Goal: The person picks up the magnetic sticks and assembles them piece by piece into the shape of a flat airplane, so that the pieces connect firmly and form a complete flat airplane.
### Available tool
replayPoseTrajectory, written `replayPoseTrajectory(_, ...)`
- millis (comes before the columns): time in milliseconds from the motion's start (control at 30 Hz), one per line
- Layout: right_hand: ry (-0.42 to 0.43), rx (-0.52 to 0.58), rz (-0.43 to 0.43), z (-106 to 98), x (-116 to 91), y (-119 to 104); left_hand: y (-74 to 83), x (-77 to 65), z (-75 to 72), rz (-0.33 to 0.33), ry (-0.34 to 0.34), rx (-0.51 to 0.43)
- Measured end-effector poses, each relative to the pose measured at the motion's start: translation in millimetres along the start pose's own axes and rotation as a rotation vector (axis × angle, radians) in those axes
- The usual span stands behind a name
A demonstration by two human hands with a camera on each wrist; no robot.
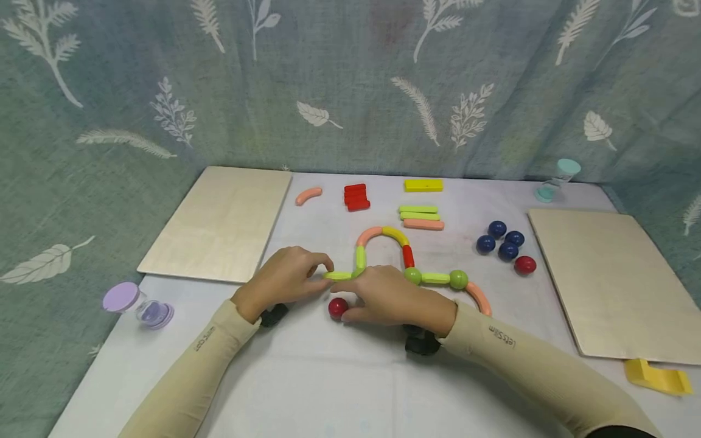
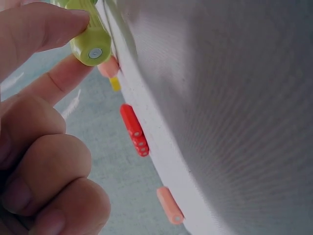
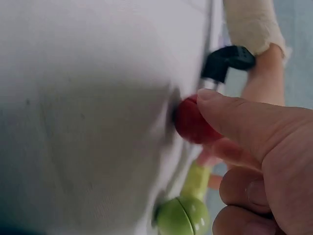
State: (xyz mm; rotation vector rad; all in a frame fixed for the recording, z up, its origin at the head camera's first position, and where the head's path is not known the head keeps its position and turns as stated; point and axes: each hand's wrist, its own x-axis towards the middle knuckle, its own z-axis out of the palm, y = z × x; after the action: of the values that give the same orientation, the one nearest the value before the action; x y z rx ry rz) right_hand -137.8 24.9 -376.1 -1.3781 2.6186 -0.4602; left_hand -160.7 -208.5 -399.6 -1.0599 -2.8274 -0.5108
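Note:
In the head view my left hand (image 1: 287,274) pinches the outer end of a light-green magnetic stick (image 1: 338,275) between thumb and index finger. The left wrist view shows the metal disc in the end of that stick (image 2: 93,46). My right hand (image 1: 391,297) holds a red ball (image 1: 338,308) with thumb and index finger, just in front of the stick. A green ball (image 3: 182,217) joins the stick's other end, partly hidden by my right hand in the head view. From there an arch of curved and straight pieces (image 1: 394,232) runs to another green ball (image 1: 413,276).
Further right follow a green stick (image 1: 435,278), a green ball (image 1: 458,279) and an orange curve (image 1: 479,298). Red sticks (image 1: 356,197) and a yellow stick (image 1: 423,185) lie behind. Blue balls (image 1: 508,251) sit near the right board (image 1: 619,280); another board (image 1: 219,222) lies left, beside a purple hourglass (image 1: 139,306).

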Motion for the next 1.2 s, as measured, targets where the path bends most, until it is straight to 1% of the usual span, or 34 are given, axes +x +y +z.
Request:
replayPoseTrajectory(100, 0.053, 0.017, 0.108, -6, -6, 8, 1.0, 0.2, 0.3, -0.003, -0.002, 0.0)
replayPoseTrajectory(200, 0.121, 0.015, 0.203, -9, -9, 16, 2.6, -1.2, -0.4, -0.025, -0.013, -0.001)
replayPoseTrajectory(267, 0.147, 0.022, 0.236, -8, -10, 22, 3.1, -1.4, -1.0, -0.037, -0.02, 0.001)
replayPoseTrajectory(367, 0.176, 0.042, 0.262, -4, -9, 27, 3.4, -1.1, -0.9, -0.044, -0.023, 0.004)
replayPoseTrajectory(600, 0.23, 0.132, 0.29, 5, -12, 33, 4.6, -0.9, -1.4, -0.052, -0.021, -0.005)
replayPoseTrajectory(733, 0.254, 0.153, 0.278, 7, -14, 35, 8.6, -5.4, -5.7, -0.067, 0.03, 0.0)
replayPoseTrajectory(833, 0.266, 0.153, 0.271, 7, -14, 37, 18.0, -14.1, -7.8, -0.083, 0.058, -0.028)
replayPoseTrajectory(1000, 0.26, 0.148, 0.271, 6, -15, 37, 39.2, -30.4, -3.3, -0.077, 0.014, -0.079)
replayPoseTrajectory(1100, 0.258, 0.153, 0.279, 7, -15, 37, 47.6, -34.5, -0.2, -0.072, -0.004, -0.099)
replayPoseTrajectory(1200, 0.245, 0.163, 0.289, 9, -16, 37, 52.0, -36.1, 2.2, -0.066, -0.055, -0.13)
